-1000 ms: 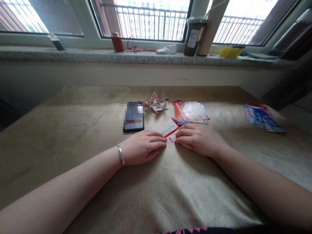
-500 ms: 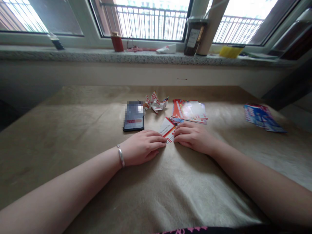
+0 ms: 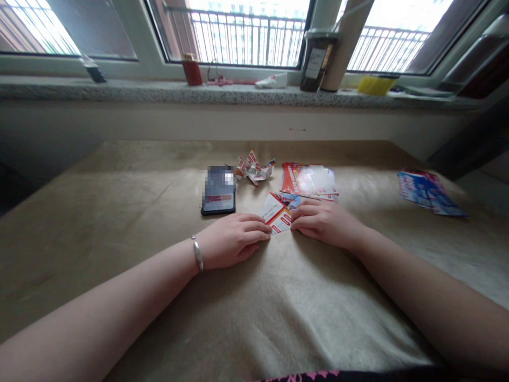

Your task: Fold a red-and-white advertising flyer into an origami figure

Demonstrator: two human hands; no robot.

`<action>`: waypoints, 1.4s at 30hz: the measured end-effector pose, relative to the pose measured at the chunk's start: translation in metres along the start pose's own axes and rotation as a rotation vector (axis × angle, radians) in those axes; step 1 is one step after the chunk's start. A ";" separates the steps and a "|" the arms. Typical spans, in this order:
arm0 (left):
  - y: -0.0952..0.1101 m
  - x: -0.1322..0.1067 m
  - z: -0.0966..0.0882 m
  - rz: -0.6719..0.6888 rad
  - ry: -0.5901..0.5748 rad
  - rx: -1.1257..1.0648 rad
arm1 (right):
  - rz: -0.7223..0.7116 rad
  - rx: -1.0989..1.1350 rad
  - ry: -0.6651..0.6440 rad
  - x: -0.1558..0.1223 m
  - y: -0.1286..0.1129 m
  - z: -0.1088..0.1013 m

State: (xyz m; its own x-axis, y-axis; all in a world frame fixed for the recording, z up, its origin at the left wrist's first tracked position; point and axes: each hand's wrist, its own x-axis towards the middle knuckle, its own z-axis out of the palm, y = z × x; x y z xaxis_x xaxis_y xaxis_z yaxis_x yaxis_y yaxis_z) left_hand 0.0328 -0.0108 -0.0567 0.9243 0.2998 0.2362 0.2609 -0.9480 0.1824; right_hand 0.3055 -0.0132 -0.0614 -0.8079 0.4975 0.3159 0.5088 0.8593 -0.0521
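A printed paper leaflet [image 3: 278,212], white with red, yellow and blue parts, lies on the table between my hands. My left hand [image 3: 238,239], with a silver bracelet at the wrist, holds the leaflet's left edge down, its fingers close together. Along the right edge, my right hand [image 3: 318,223] keeps its bent fingers together on the paper, covering that corner. Just behind, a stack of red and white leaflets [image 3: 306,180] sits close to the right hand's fingers. Beyond my left hand rests a phone [image 3: 218,199], partly blurred out.
Folded, crumpled printed paper [image 3: 254,170] lies behind the phone. Blue leaflets [image 3: 431,193] are fanned out at the table's right. The tan table cover [image 3: 159,307] is wrinkled near me. A stone windowsill [image 3: 238,95] carries a dark lidded container [image 3: 314,63] and a red cylinder [image 3: 192,71].
My right hand has slid a little to the right, uncovering more of the leaflet's printed part. My left hand and the leaflet have stayed almost in place.
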 end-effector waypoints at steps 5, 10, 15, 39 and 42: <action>0.000 0.000 -0.001 0.004 0.013 -0.004 | -0.013 0.007 -0.002 -0.002 0.002 -0.003; -0.001 0.000 -0.002 0.021 0.027 -0.015 | -0.005 0.001 -0.004 -0.005 0.003 -0.006; -0.003 -0.001 0.000 0.012 0.028 -0.030 | 0.019 -0.056 -0.059 -0.010 0.006 -0.012; 0.004 0.002 0.000 -0.097 0.008 -0.083 | 0.239 -0.277 -0.073 -0.020 -0.011 -0.021; 0.005 0.002 -0.002 -0.079 0.008 -0.054 | 0.314 -0.257 -0.033 -0.018 -0.015 -0.017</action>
State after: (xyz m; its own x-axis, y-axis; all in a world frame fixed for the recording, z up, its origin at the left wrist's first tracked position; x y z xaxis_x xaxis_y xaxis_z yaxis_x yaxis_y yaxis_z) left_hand 0.0356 -0.0148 -0.0532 0.8991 0.3744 0.2270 0.3171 -0.9143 0.2521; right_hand 0.3172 -0.0369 -0.0496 -0.6087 0.7378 0.2917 0.7864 0.6098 0.0986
